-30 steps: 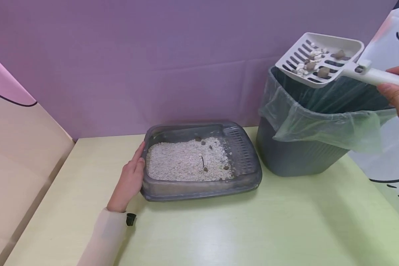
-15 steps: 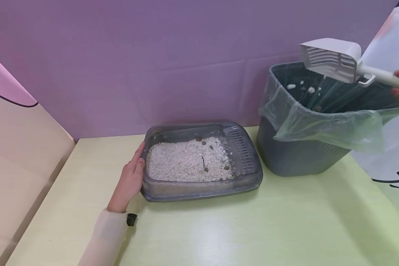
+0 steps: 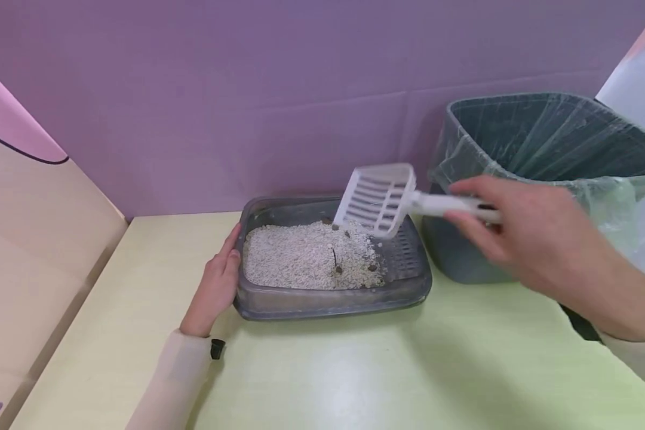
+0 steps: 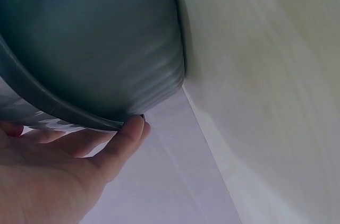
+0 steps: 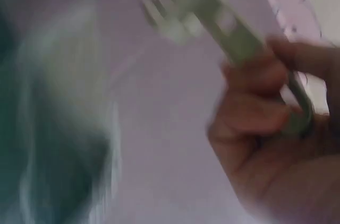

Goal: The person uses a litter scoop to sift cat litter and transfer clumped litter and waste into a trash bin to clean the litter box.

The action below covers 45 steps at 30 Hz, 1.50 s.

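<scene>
A grey litter tray [image 3: 408,292] full of pale granules [image 3: 295,260] with a few small dark lumps [image 3: 338,270] sits on the yellow-green table. My left hand [image 3: 217,283] rests flat against the tray's left wall, fingers straight; the left wrist view shows those fingers [image 4: 125,139] under the tray's rim [image 4: 79,115]. My right hand [image 3: 521,236] grips the handle of a white slotted scoop [image 3: 378,197], whose empty head hangs tilted over the tray's back right corner. In the right wrist view the scoop [image 5: 212,17] and gripping fingers [image 5: 255,83] are blurred.
A grey bin [image 3: 464,263] lined with a thin green bag [image 3: 602,191] stands right of the tray, against the purple wall. A slanted beige and pink panel [image 3: 27,227] borders the table on the left. Bare table [image 3: 387,370] lies in front of the tray.
The scoop was tipped over the bin and its load fell in. My right hand then swung it left and down to the tray. My left hand stayed on the tray wall.
</scene>
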Each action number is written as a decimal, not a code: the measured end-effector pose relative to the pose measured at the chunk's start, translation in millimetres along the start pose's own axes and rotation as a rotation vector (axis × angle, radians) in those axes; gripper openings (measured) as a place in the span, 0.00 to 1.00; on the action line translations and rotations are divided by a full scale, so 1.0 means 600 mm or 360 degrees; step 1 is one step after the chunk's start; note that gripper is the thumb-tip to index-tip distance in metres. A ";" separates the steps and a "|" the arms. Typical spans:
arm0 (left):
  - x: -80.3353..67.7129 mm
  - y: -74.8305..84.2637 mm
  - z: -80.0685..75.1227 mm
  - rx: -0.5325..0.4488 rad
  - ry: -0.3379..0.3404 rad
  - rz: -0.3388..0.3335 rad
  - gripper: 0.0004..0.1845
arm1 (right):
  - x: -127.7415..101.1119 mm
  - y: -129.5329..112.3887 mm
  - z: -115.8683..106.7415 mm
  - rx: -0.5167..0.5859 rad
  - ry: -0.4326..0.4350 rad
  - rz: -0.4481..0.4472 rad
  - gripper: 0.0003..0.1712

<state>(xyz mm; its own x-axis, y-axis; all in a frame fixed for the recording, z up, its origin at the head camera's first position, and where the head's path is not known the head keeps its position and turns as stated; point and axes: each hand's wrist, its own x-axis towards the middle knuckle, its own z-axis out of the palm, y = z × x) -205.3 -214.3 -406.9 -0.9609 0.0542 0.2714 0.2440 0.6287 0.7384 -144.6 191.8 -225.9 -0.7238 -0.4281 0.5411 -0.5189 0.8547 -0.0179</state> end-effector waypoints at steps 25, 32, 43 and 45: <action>-0.001 0.029 0.017 0.0003 -0.0014 -0.0004 0.26 | -0.004 -0.013 0.153 0.0330 -0.0535 0.0154 0.14; -0.006 0.032 0.016 0.0017 0.0007 -0.0006 0.26 | 0.023 0.002 0.179 0.0332 -0.0567 0.0235 0.14; -0.009 0.031 0.016 0.0034 -0.0016 -0.0004 0.26 | 0.062 0.032 0.211 0.0115 -0.1070 0.0391 0.18; -0.010 0.031 0.016 0.0048 -0.0027 -0.0007 0.26 | 0.060 0.039 0.218 0.0107 -0.1139 0.0368 0.14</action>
<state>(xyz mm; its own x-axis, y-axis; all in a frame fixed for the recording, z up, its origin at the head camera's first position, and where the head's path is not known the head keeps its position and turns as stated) -196.5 -195.2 -400.7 -0.9641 0.0645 0.2575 0.2361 0.6519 0.7206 -242.3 158.1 -316.7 -0.9245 -0.3458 -0.1604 -0.3278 0.9360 -0.1286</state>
